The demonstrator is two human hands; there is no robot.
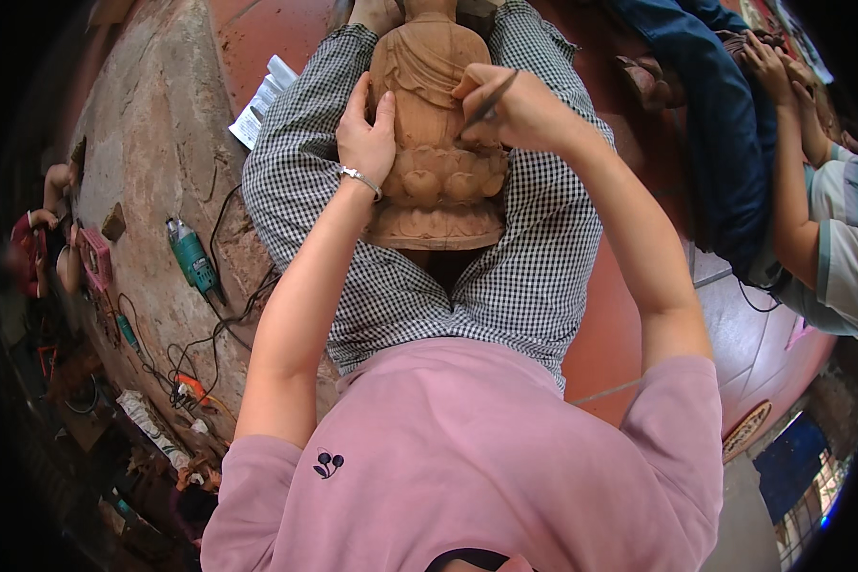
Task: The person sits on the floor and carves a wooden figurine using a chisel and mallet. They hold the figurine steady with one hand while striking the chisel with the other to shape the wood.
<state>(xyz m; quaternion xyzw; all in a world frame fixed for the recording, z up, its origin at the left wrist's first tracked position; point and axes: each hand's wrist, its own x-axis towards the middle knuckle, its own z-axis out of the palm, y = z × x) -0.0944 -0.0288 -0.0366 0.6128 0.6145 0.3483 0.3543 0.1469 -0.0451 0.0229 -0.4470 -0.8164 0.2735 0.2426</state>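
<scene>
A: Statue (437, 143), carved wood, on checked lap. Left hand (367, 133) flat against its side, fingers open.

B: Right hand (515, 110) pinches thin carving tool (491, 100). White folded paper (262, 100) on floor, upper left.

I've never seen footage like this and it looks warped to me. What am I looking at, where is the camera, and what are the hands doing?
The camera sits on a person's head and looks down through a fisheye lens, so edges curve. The pink shirt at the bottom is that person's own. Their left hand steadies a carved wooden figure with a lotus base, which rests on their lap in checked trousers. Their right hand holds a thin carving tool between its fingers, its tip at the figure. On the floor to the left lie a green power tool and tangled cables. At the right edge another person's arm shows.
</scene>
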